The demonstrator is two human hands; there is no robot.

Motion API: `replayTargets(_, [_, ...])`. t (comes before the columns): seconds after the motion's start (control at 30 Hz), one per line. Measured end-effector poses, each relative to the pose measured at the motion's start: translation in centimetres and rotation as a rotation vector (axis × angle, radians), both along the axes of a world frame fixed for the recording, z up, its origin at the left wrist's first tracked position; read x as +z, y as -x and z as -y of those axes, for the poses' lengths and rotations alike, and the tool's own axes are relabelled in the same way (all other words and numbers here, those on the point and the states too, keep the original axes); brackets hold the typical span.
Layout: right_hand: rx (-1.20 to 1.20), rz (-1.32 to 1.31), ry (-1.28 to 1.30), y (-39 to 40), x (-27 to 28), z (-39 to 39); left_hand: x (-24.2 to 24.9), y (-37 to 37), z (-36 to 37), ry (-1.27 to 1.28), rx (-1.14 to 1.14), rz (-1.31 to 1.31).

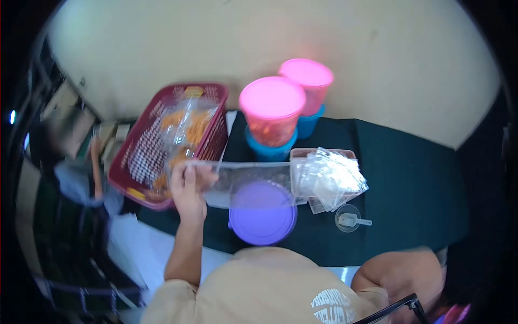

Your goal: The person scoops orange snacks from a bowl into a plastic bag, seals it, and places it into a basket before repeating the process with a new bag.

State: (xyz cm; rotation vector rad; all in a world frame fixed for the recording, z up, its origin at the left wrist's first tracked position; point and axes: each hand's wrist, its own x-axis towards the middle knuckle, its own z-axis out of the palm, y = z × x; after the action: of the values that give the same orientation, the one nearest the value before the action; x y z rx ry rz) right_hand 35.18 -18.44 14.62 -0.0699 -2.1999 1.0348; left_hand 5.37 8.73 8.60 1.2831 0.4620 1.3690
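Note:
My left hand [189, 183] is raised at centre left, its fingers closed on one end of a clear plastic bag [259, 171]. The bag stretches to the right, over the back part of a round purple lid [263, 221]. Its far end reaches a pile of clear bags [330, 175] in a pinkish tray [298, 153]. The fingers of my right hand do not show; only a bent arm is seen at the lower right, blurred. A clear scoop [350, 220] lies in a small round dish [341, 227] in front of the pile.
A maroon basket [220, 129] holding bags of orange food stands at the left. Two tubs with pink lids [272, 97] [306, 73] stand at the back on the dark green cloth [410, 183]. Another person [78, 178] is at the far left.

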Motion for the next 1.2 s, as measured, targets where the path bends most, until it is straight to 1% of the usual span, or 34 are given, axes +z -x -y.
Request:
replayTargets(0.03, [0.054,-0.009,0.027,0.4,0.0,-1.2,0.0,0.5,0.1,0.050,0.034,0.016])
replayTargets(0.1, [0.124,-0.044,0.078,0.8,0.8,-2.8,0.1,1.5,0.0,0.024,0.037,-0.034])
replayTargets(0.17, [0.141,-0.093,0.115,1.5,1.0,-3.2,-0.1,2.5,-0.5,0.028,-0.010,-0.043])
replayTargets(0.2, [0.130,-0.121,0.125,1.9,1.1,-3.0,-0.1,2.8,-0.5,0.050,-0.009,-0.043])
replayTargets(0.27, [0.083,-0.188,0.133,2.6,0.7,-1.6,0.0,3.1,-0.4,-0.052,-0.007,-0.027])
replayTargets(0.5, [-0.085,-0.420,0.063,4.4,-0.9,1.6,0.8,4.0,-0.6,-0.098,-0.021,-0.002])
replayTargets(1.03, [-0.300,-0.840,-0.154,6.0,-0.5,4.5,0.8,3.1,-0.8,-0.099,-0.018,-0.018])
replayTargets(1.1, [-0.322,-0.894,-0.185,6.1,-0.6,4.8,0.6,3.2,-0.9,-0.113,-0.056,-0.006])
replayTargets(1.2, [-0.348,-0.970,-0.231,6.2,-0.5,5.2,0.9,3.1,-0.6,-0.104,-0.051,-0.015])
